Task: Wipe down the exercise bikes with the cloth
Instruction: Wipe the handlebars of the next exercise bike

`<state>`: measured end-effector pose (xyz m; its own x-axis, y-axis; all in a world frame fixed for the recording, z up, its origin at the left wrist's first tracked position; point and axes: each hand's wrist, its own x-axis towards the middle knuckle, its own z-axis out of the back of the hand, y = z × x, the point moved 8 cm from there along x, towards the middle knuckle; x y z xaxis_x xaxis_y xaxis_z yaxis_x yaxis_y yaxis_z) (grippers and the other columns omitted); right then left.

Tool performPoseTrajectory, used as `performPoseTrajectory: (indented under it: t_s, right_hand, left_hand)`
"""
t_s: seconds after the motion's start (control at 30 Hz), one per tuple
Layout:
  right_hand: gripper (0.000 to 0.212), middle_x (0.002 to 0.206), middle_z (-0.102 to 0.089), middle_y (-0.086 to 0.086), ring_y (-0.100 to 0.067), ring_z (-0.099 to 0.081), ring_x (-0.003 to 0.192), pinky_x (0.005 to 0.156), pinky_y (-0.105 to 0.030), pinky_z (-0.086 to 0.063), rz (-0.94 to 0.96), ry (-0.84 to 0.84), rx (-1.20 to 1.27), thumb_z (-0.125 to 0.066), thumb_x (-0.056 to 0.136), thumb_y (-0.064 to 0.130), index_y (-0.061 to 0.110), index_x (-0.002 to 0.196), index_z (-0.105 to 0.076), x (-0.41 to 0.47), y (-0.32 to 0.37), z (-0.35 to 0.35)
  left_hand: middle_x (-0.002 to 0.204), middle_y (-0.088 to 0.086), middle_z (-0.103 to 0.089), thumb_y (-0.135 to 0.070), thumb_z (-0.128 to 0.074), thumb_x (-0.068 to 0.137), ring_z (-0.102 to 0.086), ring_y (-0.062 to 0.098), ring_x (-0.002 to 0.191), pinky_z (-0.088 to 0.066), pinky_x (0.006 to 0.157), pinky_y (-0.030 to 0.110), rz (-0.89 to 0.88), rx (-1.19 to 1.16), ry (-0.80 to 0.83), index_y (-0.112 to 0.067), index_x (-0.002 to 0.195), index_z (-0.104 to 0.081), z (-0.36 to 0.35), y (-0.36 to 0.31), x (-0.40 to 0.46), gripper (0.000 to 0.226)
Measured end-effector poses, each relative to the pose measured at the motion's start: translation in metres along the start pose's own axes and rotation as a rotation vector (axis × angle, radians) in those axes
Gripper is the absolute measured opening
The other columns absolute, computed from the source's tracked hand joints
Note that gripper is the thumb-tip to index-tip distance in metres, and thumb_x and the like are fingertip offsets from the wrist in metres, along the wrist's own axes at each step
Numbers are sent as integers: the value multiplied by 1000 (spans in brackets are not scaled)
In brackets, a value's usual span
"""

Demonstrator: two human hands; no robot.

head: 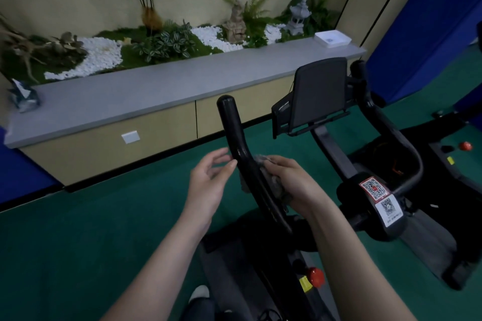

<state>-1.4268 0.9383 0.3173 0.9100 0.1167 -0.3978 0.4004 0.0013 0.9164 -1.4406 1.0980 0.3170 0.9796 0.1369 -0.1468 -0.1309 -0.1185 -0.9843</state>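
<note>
1. The right hand [289, 180] is gripping a grey cloth [276, 185], its fingers curled round the crumpled fabric and pressing it against the right side of the black handlebar [234, 135].
2. The left hand [208, 185] is hanging released just left of that handlebar, fingers relaxed and slightly bent, holding nothing; its thumb tip is sitting right at the bar's edge, though contact cannot be told.
3. The handlebar is rising between the two hands and ending in a rounded tip above them; it belongs to the exercise bike [260, 255] directly below the camera, whose red knob [315, 277] is showing low on the frame.
4. A dark screen [319, 94] is standing on a stem to the right of the hands, with a second curved handlebar [386, 122] beyond it.
5. Two QR stickers [380, 198] are sitting on the black housing right of the right forearm.
6. The green floor [78, 229] is spreading under the bikes.
7. Behind, a long grey desk [156, 91] is carrying a white tray [332, 38] at its right end and a tissue pack [23, 98] at its left, with plants and white pebbles [104, 52] lying along the wall.
</note>
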Motion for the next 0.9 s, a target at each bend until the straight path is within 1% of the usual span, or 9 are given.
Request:
performPoseTrajectory:
  t_s: [0.1, 0.17, 0.27, 0.4, 0.5, 0.57, 0.63, 0.73, 0.9]
  right_hand:
    - [23, 109, -69, -9, -24, -65, 105, 96, -36, -50, 127, -90, -45, -43, 99, 4, 15, 106, -62, 4, 7, -1]
    - [24, 112, -68, -2, -16, -63, 109, 98, -30, -48, 173, -84, -95, -45, 99, 4, 20, 106, -61, 0, 7, -1]
    - [26, 106, -70, -2, -14, -66, 101, 91, -28, -51, 175, -88, -230, -48, 97, 6, 27, 100, -63, -13, 4, 9]
    - [25, 102, -71, 2, -13, -65, 98, 94, -35, -51, 266, -244, -411, -52, 94, 10, 21, 112, -65, -18, 15, 6]
    - [24, 92, -71, 4, -11, -65, 89, 80, -25, -51, 329, -278, -559, -55, 92, 11, 19, 111, -66, -30, 24, 4]
    - [24, 87, -70, 8, -8, -64, 85, 71, -19, -47, 329, -268, -635, -57, 90, 11, 22, 109, -67, -42, 23, 11]
    - [24, 88, -68, 10, -9, -62, 86, 72, -21, -45, 295, -319, -669, -58, 90, 13, 24, 110, -66, -53, 18, 23]
    - [26, 100, -66, 4, -21, -61, 98, 85, -34, -49, 288, -490, -645, -58, 92, 18, 22, 117, -60, -65, 17, 36]
    - [18, 91, -66, 5, -16, -63, 92, 72, -17, -38, 329, -598, -641, -58, 92, 13, 14, 110, -62, -71, 20, 8]
  left_hand:
    - [111, -3, -64, -15, -65, 88, -64, 7, 95, -51, 87, 27, -5, 17, -22, -24, 114, -61, -2, -1, -2, 28]
    - [111, -4, -64, -15, -66, 88, -64, 7, 95, -51, 87, 27, -10, 21, -25, -25, 113, -60, -3, 0, -3, 28]
    - [111, -6, -63, -14, -66, 87, -64, 6, 95, -50, 87, 27, -16, 18, -24, -30, 110, -59, -3, 1, -4, 28]
    - [107, -8, -62, -13, -67, 86, -64, 7, 91, -51, 86, 29, -35, 35, -32, -36, 101, -59, -4, -1, -2, 28]
    - [109, -7, -63, -14, -68, 86, -65, 12, 92, -51, 85, 28, -41, 78, -42, -35, 101, -59, -3, 0, 0, 28]
    - [110, -9, -63, -16, -67, 87, -64, 6, 90, -49, 79, 18, -81, 149, -54, -33, 105, -60, -1, -3, 0, 26]
    - [108, -14, -60, -18, -67, 87, -60, -1, 89, -48, 77, 13, -205, 280, -66, -31, 108, -60, 1, -16, -2, 26]
    - [107, -12, -55, -23, -65, 88, -53, 3, 100, -41, 90, 18, -485, 557, -6, -24, 112, -63, -6, -44, -2, 24]
    - [107, -3, -63, -28, -63, 88, -48, 17, 110, -28, 98, 32, -1058, 1056, 235, -15, 105, -69, -46, -77, 6, 22]
